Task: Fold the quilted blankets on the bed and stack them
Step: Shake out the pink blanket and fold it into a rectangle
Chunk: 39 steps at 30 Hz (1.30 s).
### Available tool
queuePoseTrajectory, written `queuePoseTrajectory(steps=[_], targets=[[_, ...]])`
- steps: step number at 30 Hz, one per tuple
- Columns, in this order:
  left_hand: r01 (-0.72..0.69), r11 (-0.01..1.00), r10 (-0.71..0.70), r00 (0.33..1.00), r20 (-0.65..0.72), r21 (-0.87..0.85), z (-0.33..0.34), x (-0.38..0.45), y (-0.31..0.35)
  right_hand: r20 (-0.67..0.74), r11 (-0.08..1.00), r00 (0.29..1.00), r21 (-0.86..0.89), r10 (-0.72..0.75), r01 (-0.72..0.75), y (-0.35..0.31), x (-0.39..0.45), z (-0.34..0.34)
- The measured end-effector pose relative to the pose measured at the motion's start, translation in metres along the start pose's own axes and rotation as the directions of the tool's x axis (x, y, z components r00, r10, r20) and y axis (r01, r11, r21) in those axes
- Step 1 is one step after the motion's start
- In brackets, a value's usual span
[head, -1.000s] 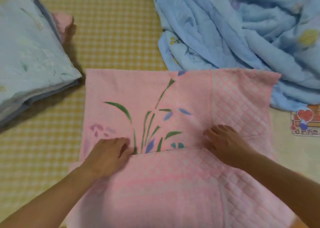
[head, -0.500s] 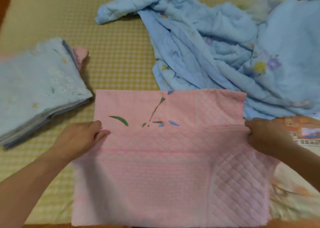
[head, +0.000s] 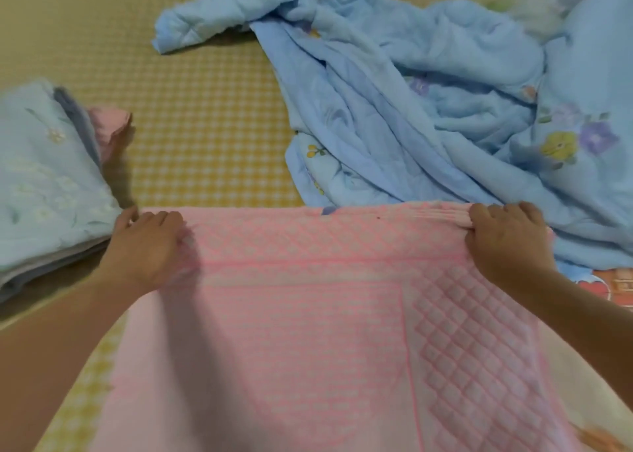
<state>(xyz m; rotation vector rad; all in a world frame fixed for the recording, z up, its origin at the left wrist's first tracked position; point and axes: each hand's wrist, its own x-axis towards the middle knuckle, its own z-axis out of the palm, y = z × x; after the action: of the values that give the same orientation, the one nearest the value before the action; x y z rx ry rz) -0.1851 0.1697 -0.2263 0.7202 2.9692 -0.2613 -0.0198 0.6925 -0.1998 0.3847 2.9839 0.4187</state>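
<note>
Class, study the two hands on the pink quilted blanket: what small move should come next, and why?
Probably press the folded edge flat, then release it. Both the left hand and right hand hold the pink quilted blanket at its far corners, the fold apparently already brought over. The crumpled light blue blanket is still unfolded.

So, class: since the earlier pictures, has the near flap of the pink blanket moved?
Yes. The pink blanket flap has been carried away from the person, covering the plant print and now reaching its far edge, level with the folded stack's near corner.
</note>
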Motion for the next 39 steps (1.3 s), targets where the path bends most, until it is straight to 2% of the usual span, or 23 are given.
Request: queuePoseTrajectory(steps=[2,3,7,10,14,16,19,21,23,24,25,26,27,28,29,30,31,32,35,39], targets=[[0.001,1.0,-0.001,1.0,-0.018,-0.024,-0.009,0.002,-0.007,-0.035,0.999,0.999,-0.014,-0.032,0.032,0.001,0.005,-0.01],[0.016,0.999,-0.016,1.0,0.026,-0.033,-0.009,0.008,-0.008,-0.023,0.999,0.999,-0.031,-0.033,0.032,-0.001,0.011,-0.011],[0.094,0.992,-0.077,0.979,0.19,-0.085,0.014,0.035,-0.002,0.149,0.992,0.988,-0.124,0.04,-0.022,-0.013,0.033,-0.001],[0.143,0.986,-0.116,0.955,0.271,-0.083,0.026,0.053,0.005,0.222,0.99,0.97,-0.126,0.096,-0.069,-0.015,0.043,0.01],[0.133,0.991,-0.119,0.925,0.36,-0.015,0.016,0.063,0.006,0.205,0.982,0.972,-0.171,0.116,-0.081,-0.017,0.046,0.016],[0.118,0.993,-0.114,0.951,0.286,0.003,0.018,0.062,0.004,0.155,0.981,0.978,-0.159,0.139,-0.114,-0.018,0.043,0.015],[0.151,0.988,-0.151,0.984,0.094,0.004,0.03,0.049,0.006,0.075,0.981,0.985,-0.121,0.159,-0.149,-0.021,0.036,0.022],[0.278,0.96,-0.278,0.96,-0.016,0.003,0.026,0.045,0.014,0.015,0.966,0.967,-0.052,0.255,-0.254,-0.025,0.035,0.015],[0.359,0.927,-0.368,0.927,-0.074,-0.11,0.012,0.037,0.04,-0.116,0.941,0.934,0.081,0.337,-0.329,-0.041,0.029,0.001],[0.315,0.933,-0.331,0.941,-0.065,-0.176,0.008,0.028,0.058,-0.188,0.938,0.93,0.211,0.315,-0.275,-0.061,0.019,-0.005],[0.211,0.957,-0.221,0.975,-0.029,-0.201,0.01,0.015,0.077,-0.222,0.934,0.952,0.331,0.212,-0.13,-0.085,0.003,-0.01],[0.1,0.976,-0.098,0.995,0.02,-0.191,0.014,0.001,0.094,-0.231,0.909,0.972,0.412,0.038,0.062,-0.113,-0.016,-0.013],[0.045,0.984,-0.031,0.996,0.085,-0.175,0.021,-0.01,0.101,-0.2,0.883,0.972,0.423,-0.126,0.202,-0.133,-0.032,-0.014],[0.081,0.98,-0.052,0.986,0.158,-0.184,0.031,-0.014,0.097,-0.131,0.887,0.969,0.393,-0.208,0.243,-0.137,-0.036,-0.004],[0.192,0.959,-0.146,0.965,0.219,-0.207,0.042,-0.013,0.085,-0.04,0.904,0.982,0.385,-0.187,0.188,-0.129,-0.031,0.012],[0.297,0.931,-0.242,0.938,0.25,-0.213,0.053,-0.009,0.072,0.047,0.931,0.997,0.362,-0.056,0.035,-0.113,-0.019,0.031],[0.342,0.917,-0.291,0.925,0.243,-0.204,0.063,-0.004,0.059,0.091,0.935,0.993,0.337,0.08,-0.106,-0.093,-0.006,0.049],[0.341,0.921,-0.297,0.928,0.226,-0.19,0.071,0.001,0.05,0.112,0.935,0.983,0.311,0.143,-0.172,-0.075,0.005,0.064],[0.304,0.932,-0.264,0.942,0.207,-0.197,0.078,0.011,0.047,0.141,0.939,0.981,0.3,0.13,-0.167,-0.063,0.024,0.082],[0.353,0.892,-0.294,0.928,0.23,-0.283,0.055,-0.028,0.062,0.045,0.895,0.981,0.403,0.189,-0.192,-0.096,0.001,0.048]])
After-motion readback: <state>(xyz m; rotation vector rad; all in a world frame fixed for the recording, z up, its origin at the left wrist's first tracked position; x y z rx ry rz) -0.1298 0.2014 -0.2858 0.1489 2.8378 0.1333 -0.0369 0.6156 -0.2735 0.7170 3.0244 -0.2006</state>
